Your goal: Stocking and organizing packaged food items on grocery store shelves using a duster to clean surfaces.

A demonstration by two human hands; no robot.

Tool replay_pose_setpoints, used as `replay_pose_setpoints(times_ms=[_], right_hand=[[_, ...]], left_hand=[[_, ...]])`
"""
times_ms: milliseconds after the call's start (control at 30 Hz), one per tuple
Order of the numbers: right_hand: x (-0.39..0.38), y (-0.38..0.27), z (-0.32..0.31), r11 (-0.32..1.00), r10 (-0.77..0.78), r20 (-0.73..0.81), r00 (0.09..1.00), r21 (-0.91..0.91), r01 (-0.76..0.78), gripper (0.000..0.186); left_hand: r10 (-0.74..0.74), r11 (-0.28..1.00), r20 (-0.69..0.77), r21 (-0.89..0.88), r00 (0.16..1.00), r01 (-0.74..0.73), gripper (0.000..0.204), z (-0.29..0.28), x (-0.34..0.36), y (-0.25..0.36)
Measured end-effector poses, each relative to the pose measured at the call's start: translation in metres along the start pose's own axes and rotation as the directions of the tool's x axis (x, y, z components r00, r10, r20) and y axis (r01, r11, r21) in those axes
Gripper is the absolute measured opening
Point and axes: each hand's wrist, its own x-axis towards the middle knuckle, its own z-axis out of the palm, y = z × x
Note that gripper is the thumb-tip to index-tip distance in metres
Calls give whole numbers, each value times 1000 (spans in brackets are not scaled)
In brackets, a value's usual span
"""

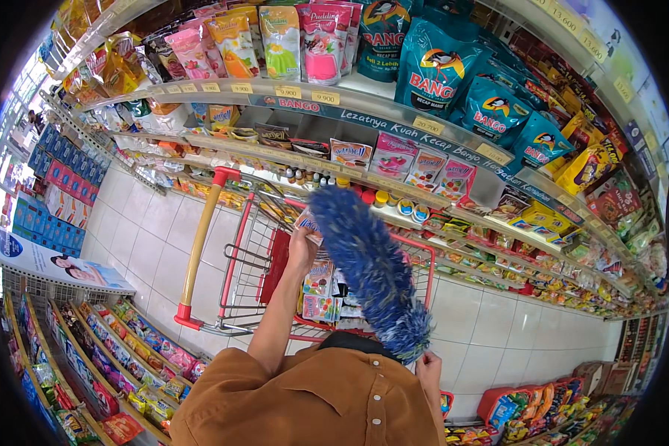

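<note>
First, a brown shirt (pixel 312 398) with white buttons occupies the lower foreground. The right hand (pixel 428 368) sits low beside the shirt's right edge. Its fingers are curled nearly closed at the lower end of a blue duster (pixel 368 264); the handle is hidden, so the full grip cannot be seen. The right forearm is largely concealed. The duster's shaggy head slants up and to the left, covering part of the view beyond it.

The left hand (pixel 302 249) is raised past the duster's left side. Its fingers are narrowly set, pinching a small printed packet (pixel 308 224) near the packet's lower part; the duster overlaps the packet's right side. The left forearm rises from the rolled or short sleeve, angled up and slightly right, with the wrist above the cart.

Below the left hand, further packets (pixel 318 306) lie in a red-framed wire shopping cart (pixel 273 265) with a yellow handle (pixel 204 245). Beyond the cart, a shelf row holds similar packets (pixel 351 152); large teal pouches (pixel 432 70) stand above it.
</note>
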Motion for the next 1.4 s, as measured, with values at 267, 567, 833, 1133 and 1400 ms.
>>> replay_pose_setpoints(times_ms=[267, 567, 833, 1133, 1400], right_hand=[[11, -60, -8, 975, -34, -115, 993, -224, 8, 26], [13, -67, -27, 927, -130, -170, 977, -371, 59, 23], [16, -71, -43, 871, -289, -117, 950, -443, 211, 21], [19, -80, -43, 867, -288, -127, 949, -455, 203, 23], [23, -61, -49, 971, -31, -335, 942, -234, -51, 23]], left_hand=[[-169, 983, 72, -63, 983, 173, 21, 29, 7, 17], [-140, 932, 339, -271, 930, 239, 61, 29, 0, 21], [-190, 965, 44, -178, 981, 194, 110, 68, -17, 46], [-75, 845, 376, -467, 923, 259, 88, 37, -2, 28], [-184, 948, 44, -254, 982, 190, 24, 59, -5, 14]])
